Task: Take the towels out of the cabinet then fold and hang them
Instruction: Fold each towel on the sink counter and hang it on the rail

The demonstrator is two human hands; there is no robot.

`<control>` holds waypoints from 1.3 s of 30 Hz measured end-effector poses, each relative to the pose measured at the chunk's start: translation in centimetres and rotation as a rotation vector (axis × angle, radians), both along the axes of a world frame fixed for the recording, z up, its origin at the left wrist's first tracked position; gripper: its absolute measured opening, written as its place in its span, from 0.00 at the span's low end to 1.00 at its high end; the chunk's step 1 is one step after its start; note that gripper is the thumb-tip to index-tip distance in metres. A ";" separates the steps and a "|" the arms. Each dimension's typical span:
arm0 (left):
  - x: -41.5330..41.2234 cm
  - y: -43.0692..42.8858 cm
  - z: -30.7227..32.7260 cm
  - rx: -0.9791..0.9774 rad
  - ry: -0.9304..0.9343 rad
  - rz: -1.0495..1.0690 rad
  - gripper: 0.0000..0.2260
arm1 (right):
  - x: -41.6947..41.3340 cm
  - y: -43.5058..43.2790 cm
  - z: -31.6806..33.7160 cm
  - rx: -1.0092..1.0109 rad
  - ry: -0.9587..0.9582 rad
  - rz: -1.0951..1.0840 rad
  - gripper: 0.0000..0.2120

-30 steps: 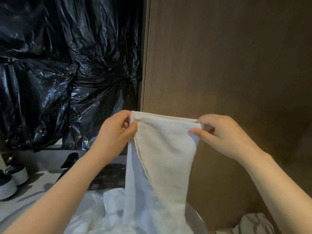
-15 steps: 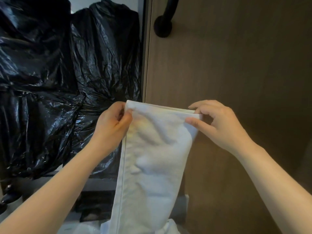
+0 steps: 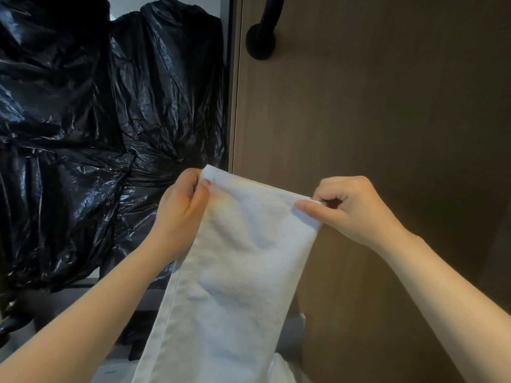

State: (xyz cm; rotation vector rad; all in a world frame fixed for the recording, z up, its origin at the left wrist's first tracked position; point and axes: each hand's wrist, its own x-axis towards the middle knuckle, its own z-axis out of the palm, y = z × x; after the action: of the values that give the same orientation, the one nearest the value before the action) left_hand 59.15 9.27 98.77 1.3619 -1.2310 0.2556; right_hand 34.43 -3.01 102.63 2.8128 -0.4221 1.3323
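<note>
The upper left corner of a white terry-cloth towel (image 3: pixel 235 272), folded lengthwise into a long band, is pinched between the curled fingers and thumb of the left hand (image 3: pixel 179 214). The upper right corner is pinched between the thumb and bent forefinger of the right hand (image 3: pixel 351 208), the other fingers being curled in behind. The top edge of the towel is held taut between the two hands and is tilted, the left corner being higher than the right. From that edge the band hangs down and is cut off by the bottom of the view. Both bare forearms are seen reaching in from the lower corners. Behind the right hand and most of the towel a flat brown wood-grain panel (image 3: pixel 387 120) is seen, and a black round-based bar fitting (image 3: pixel 261 41) is fixed near its top left. To the left of the panel, crumpled glossy black plastic sheeting (image 3: pixel 96 120) is hung, filling the left side.
</note>
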 end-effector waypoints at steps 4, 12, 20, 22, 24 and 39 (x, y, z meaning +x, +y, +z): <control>-0.4 -0.1 0.0 -0.007 -0.006 -0.019 0.09 | 0.1 0.0 -0.4 -0.081 -0.040 -0.074 0.26; -1.3 -0.1 -0.2 -0.067 0.033 -0.027 0.08 | 0.2 0.2 -1.5 0.167 -0.362 -0.066 0.14; -3.2 -0.5 0.0 -0.061 0.063 -0.054 0.07 | -1.1 0.1 -2.0 0.116 -0.192 -0.184 0.21; -3.9 -0.6 0.0 -0.040 0.041 -0.077 0.07 | -1.0 0.6 -2.0 0.056 -0.132 -0.255 0.27; -4.8 -0.6 -0.2 -0.023 -0.016 -0.106 0.06 | -0.2 1.4 -2.2 0.061 -0.098 -0.226 0.30; -3.4 2.3 -4.2 0.126 0.020 -0.291 0.22 | 4.1 4.8 -3.2 0.065 -0.068 -0.043 0.15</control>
State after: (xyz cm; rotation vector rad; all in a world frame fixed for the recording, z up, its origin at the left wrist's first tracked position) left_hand 55.77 11.54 94.54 1.2684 -1.4285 -0.0406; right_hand 38.49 1.82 99.45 2.7984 -0.5331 1.4351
